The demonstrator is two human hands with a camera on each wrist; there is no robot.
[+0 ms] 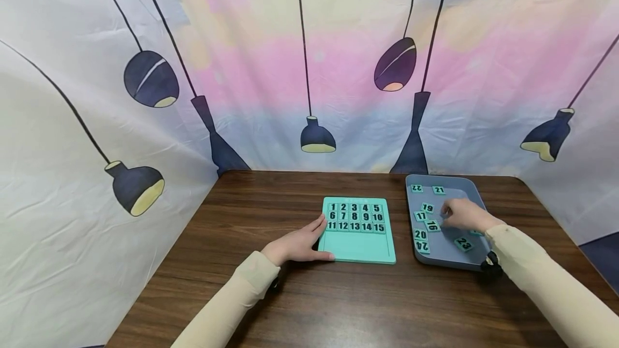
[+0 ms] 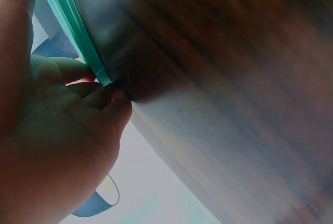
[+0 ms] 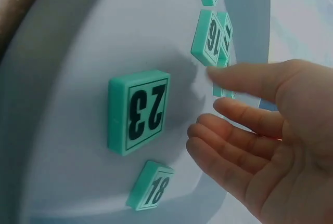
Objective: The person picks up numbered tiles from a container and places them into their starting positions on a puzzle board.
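A turquoise number board (image 1: 358, 246) lies on the table, its upper three rows filled with tiles 1 to 15 and the lower part bare. My left hand (image 1: 299, 243) rests at its lower left corner, fingers along the left side and thumb at the near edge. Over a grey-blue tray (image 1: 445, 252) of loose number tiles is my right hand (image 1: 464, 214), nothing between its gently bent fingers. In the right wrist view its thumb is close to the 16 tile (image 3: 207, 38); the 23 tile (image 3: 138, 114) and 18 tile (image 3: 151, 186) lie apart from it.
Other tiles in the tray include 21 (image 1: 438, 190), 22 (image 1: 416, 188), 19 (image 1: 427, 208), 17 (image 1: 420, 216), 20 (image 1: 420, 234) and 24 (image 1: 422, 246). The dark wooden table (image 1: 338, 305) ends at a curtain (image 1: 271, 122) printed with lamps.
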